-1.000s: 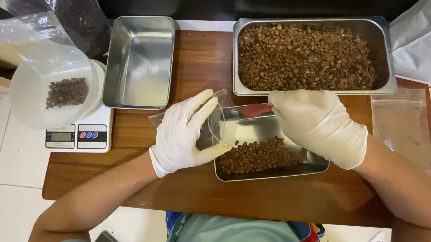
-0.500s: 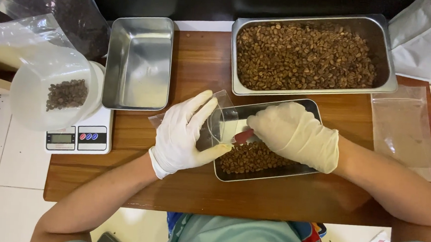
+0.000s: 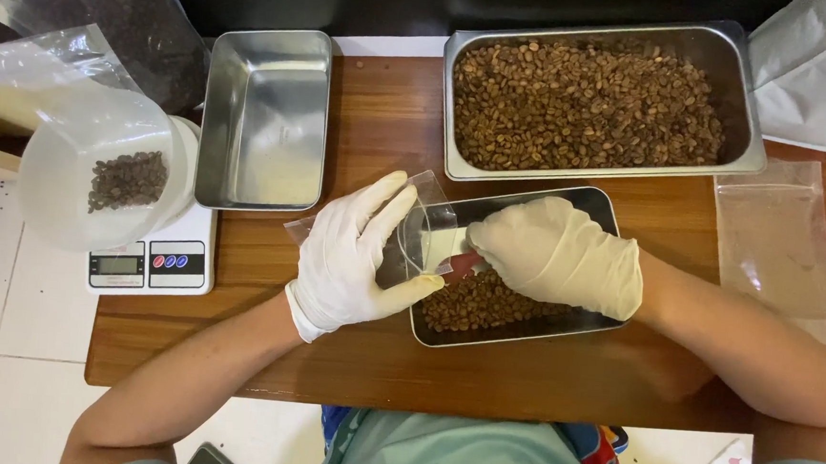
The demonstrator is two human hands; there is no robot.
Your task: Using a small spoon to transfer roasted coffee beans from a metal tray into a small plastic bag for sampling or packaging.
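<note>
My left hand (image 3: 352, 255), in a white glove, holds a small clear plastic bag (image 3: 412, 224) open at the left rim of a small steel tray (image 3: 598, 207). That tray holds brown coffee beans (image 3: 485, 303). My right hand (image 3: 557, 254), also gloved, grips a small scoop with a red handle (image 3: 461, 263) and has it at the mouth of the bag. Most of the scoop is hidden under the glove.
A large steel pan (image 3: 746, 99) full of beans stands at the back right, an empty steel pan (image 3: 265, 118) at the back left. A white bowl with a few beans (image 3: 101, 179) sits on a digital scale (image 3: 148, 264). Flat clear bags (image 3: 780, 245) lie at the right of the wooden table (image 3: 382, 115).
My right hand has moved left and down from the tray's upper right to the bag's mouth, bringing the scoop with it. My left hand has kept the bag in place.
</note>
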